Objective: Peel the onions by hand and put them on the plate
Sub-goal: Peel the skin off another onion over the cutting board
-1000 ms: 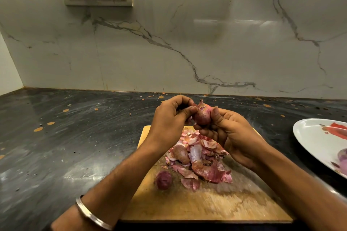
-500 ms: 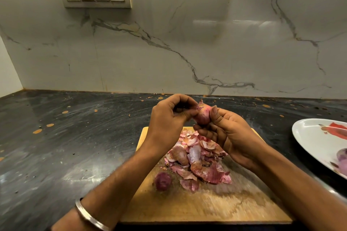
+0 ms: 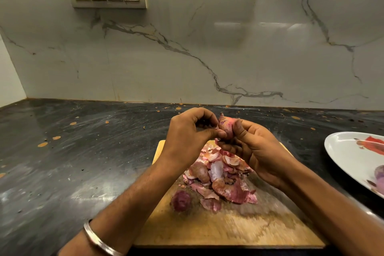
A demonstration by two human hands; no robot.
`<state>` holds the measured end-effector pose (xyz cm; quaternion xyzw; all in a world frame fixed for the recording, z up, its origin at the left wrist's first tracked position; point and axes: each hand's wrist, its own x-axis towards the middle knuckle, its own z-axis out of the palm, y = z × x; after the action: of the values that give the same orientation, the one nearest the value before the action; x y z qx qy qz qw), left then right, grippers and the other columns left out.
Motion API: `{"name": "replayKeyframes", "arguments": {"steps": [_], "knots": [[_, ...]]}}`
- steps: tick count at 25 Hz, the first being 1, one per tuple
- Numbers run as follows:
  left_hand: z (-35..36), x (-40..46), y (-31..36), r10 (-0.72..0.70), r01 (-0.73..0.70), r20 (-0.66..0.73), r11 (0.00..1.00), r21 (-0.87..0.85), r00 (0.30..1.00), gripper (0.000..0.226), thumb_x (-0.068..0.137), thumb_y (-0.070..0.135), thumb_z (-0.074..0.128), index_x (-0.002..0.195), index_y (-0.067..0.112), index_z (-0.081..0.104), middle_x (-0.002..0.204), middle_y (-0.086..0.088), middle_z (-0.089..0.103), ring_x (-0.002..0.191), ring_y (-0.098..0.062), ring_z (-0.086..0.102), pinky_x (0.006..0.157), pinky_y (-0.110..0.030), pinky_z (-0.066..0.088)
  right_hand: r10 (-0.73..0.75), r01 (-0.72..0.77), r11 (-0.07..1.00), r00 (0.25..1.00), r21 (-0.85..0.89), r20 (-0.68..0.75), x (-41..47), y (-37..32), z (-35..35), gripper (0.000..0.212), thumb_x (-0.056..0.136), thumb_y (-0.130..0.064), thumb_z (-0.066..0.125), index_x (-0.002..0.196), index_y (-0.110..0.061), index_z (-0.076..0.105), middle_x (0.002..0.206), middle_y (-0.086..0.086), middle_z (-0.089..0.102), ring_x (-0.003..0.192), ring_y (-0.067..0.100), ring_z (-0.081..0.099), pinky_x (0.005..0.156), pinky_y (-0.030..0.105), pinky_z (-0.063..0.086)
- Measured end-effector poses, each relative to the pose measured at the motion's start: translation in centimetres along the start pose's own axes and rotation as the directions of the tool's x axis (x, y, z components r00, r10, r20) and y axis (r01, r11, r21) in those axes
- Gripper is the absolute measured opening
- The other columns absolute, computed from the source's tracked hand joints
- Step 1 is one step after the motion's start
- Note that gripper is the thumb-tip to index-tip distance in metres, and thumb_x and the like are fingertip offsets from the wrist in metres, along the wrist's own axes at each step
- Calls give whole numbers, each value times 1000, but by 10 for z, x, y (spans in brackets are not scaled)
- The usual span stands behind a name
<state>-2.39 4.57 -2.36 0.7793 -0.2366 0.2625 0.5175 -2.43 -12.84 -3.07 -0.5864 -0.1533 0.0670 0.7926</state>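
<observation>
A small pink-red onion [image 3: 226,129] sat above the wooden cutting board [image 3: 228,230], cradled in the right hand [image 3: 255,151] while the left hand [image 3: 187,135] pinched a skin flap. Light, firm and probably slippery, it seemed best gripped around its middle.

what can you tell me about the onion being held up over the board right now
The onion is small, pinkish-red and partly skinned, with a dry pointed tip sticking up and papery patches on its surface. It is held in the air above the far end of the wooden cutting board, over the pile of peels. The right hand grips it from the right and below, thumb across its front. The left hand pinches a flap of skin at its left side.
</observation>
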Motion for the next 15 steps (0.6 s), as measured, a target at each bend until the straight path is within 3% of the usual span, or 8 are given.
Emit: {"name": "replayKeyframes", "arguments": {"steps": [4, 8, 11, 15], "knots": [[0, 0, -1, -11, 11, 18, 1000, 24, 1000, 15, 76, 5, 81, 82, 12, 69, 76, 7, 68, 73, -3, 65, 68, -16, 53, 1, -1, 1000, 1000, -19, -6, 0, 1, 1, 38, 86, -35, 59, 103, -4, 70, 92, 12, 74, 78, 18, 71, 71, 23, 60], [2, -2, 1, 17, -17, 14, 1000, 4, 1000, 17, 76, 5, 81, 86, 12, 69, 81, 6, 68, 76, -5, 66, 69, -18, 55, 15, -15, 1000, 1000, -12, -22, 0, 1, 3, 38, 88, -41, 56, 87, -10, 76, 88, 11, 73, 77, 17, 70, 71, 23, 61], [2, -2, 2, 37, -38, 28, 998, 45, 999, 28, 69, 12, 87, 87, 16, 66, 83, 8, 66, 77, -7, 66, 68, -17, 54, 29, -29, 999, 1000, 26, -10, 1, 1, 4, 46, 92, -42, 53, 97, -1, 73, 84, 11, 72, 73, 13, 69, 68, 21, 60], [1, -4, 2, 32, -32, 3, 999, 35, 999, 25, 68, 11, 87, 82, 16, 67, 77, 8, 67, 73, -8, 66, 67, -21, 56, 37, -37, 999, 999, 22, 1, 0, 1, 4, 48, 92, -41, 54, 104, 3, 70, 85, 12, 72, 74, 13, 70, 66, 21, 59]]}}
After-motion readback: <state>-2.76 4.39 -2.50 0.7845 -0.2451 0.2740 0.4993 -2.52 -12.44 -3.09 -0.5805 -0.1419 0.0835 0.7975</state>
